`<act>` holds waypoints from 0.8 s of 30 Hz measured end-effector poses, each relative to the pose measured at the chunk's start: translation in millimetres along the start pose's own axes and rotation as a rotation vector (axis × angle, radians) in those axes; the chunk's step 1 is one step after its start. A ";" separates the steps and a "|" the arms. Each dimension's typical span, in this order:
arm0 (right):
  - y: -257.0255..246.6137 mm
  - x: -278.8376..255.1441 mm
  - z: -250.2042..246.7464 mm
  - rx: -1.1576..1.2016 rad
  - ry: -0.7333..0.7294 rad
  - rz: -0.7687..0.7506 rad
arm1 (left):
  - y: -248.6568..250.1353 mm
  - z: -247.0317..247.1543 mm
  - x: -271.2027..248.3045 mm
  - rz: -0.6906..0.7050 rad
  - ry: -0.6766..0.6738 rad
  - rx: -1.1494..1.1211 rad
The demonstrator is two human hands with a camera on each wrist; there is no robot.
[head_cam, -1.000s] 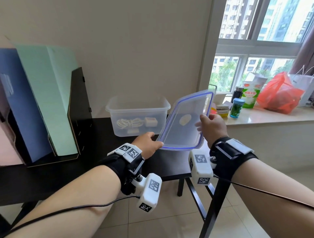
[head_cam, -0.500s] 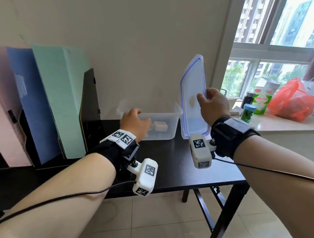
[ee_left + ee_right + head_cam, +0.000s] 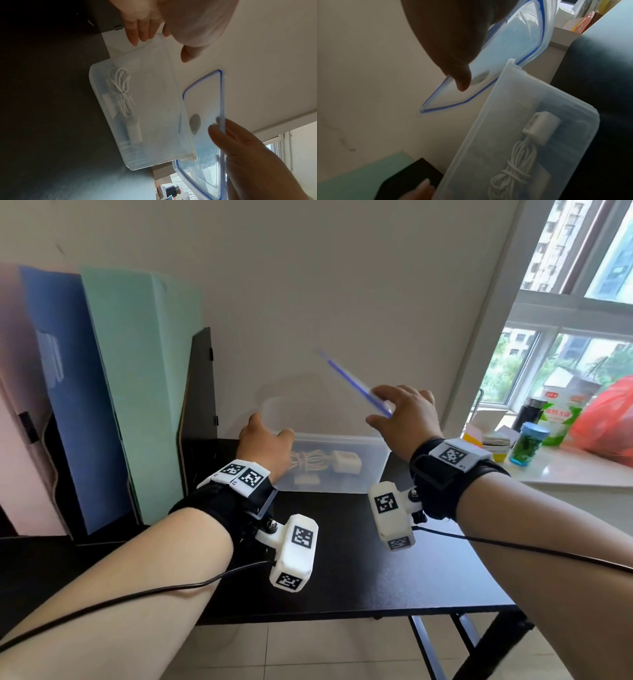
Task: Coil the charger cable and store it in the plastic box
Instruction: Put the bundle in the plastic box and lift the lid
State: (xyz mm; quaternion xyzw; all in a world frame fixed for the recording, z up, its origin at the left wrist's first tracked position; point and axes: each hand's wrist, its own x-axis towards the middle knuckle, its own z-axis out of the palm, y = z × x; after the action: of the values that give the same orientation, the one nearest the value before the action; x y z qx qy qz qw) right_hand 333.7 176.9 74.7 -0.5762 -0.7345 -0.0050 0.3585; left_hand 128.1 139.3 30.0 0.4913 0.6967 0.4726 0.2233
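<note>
The clear plastic box (image 3: 359, 474) stands on the black table near the wall. Inside lie the coiled white charger cable (image 3: 308, 465) and its white plug block (image 3: 346, 463). My left hand (image 3: 270, 436) is at the box's left end, fingers (image 3: 139, 31) laid fairly straight against the end wall and thumb off the rim. My right hand (image 3: 394, 409) pinches the clear blue-edged lid (image 3: 352, 383), which is blurred and tilted in the air above the box's right half. In the right wrist view my thumb (image 3: 460, 77) presses on the lid (image 3: 513, 44) over the box (image 3: 505, 115) and cable (image 3: 513, 170).
A black file holder (image 3: 202, 392) with green, blue and pink folders stands left of the box. To the right, the windowsill (image 3: 565, 477) carries a green jar (image 3: 527, 443), cartons and a red bag (image 3: 606, 422). Black table (image 3: 376, 559) lies bare in front of the box.
The lid has swung from upright beside the box to a slant above its opening. My left hand slid from the box's front left corner to its left end.
</note>
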 end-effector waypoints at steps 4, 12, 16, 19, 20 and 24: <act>-1.7 2.2 14.9 -0.063 -0.098 -0.082 | -6.7 1.4 2.9 0.010 0.001 -0.021; -14.0 3.0 26.0 -0.041 -0.179 -0.212 | -16.8 -0.3 8.1 0.044 -0.010 -0.115; -15.3 0.8 27.2 -0.046 -0.183 -0.219 | -19.8 0.2 7.6 0.076 -0.006 -0.180; -13.5 -2.0 28.2 -0.048 -0.189 -0.226 | -19.7 -0.3 7.8 0.058 -0.016 -0.237; -12.7 -3.4 28.8 -0.053 -0.202 -0.226 | -19.7 -0.7 7.3 0.056 -0.020 -0.218; -11.0 -9.1 31.9 -0.090 -0.226 -0.227 | -20.4 -1.1 6.2 0.075 -0.026 -0.086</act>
State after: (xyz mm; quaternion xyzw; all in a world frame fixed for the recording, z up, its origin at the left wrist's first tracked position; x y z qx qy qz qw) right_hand 308.4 178.9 50.6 -0.5020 -0.8295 -0.0135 0.2446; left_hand 115.1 142.9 13.5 0.5131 0.6540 0.5036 0.2355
